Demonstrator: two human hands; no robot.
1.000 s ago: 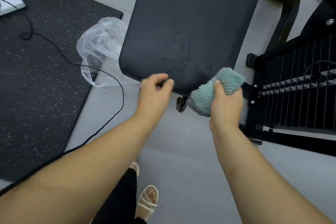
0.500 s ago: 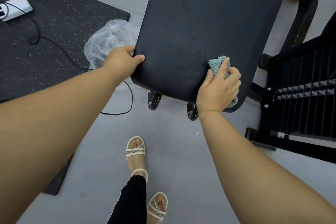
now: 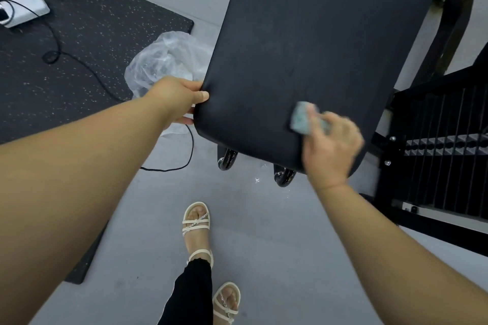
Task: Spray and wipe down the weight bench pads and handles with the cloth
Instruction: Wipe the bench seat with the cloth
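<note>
A long black bench pad (image 3: 303, 47) fills the upper middle of the head view. My left hand (image 3: 179, 97) grips its near left corner, thumb on top and fingers under the edge. My right hand (image 3: 330, 145) holds a teal cloth (image 3: 302, 117) and presses it onto the near right part of the pad; the hand and cloth are motion-blurred. Two black curved handle ends (image 3: 227, 158) stick out under the pad's near edge. No spray bottle is in view.
A crumpled clear plastic bag (image 3: 163, 60) lies on the grey floor left of the bench. A black speckled mat (image 3: 66, 55) carries a white power strip (image 3: 21, 9) and a black cable (image 3: 87, 71). A black weight-stack frame (image 3: 435, 145) stands right. My sandalled feet (image 3: 196, 221) are below.
My left hand went from the pad's near edge to gripping its left corner. My right hand brought the cloth onto the pad and slid it left across the near end.
</note>
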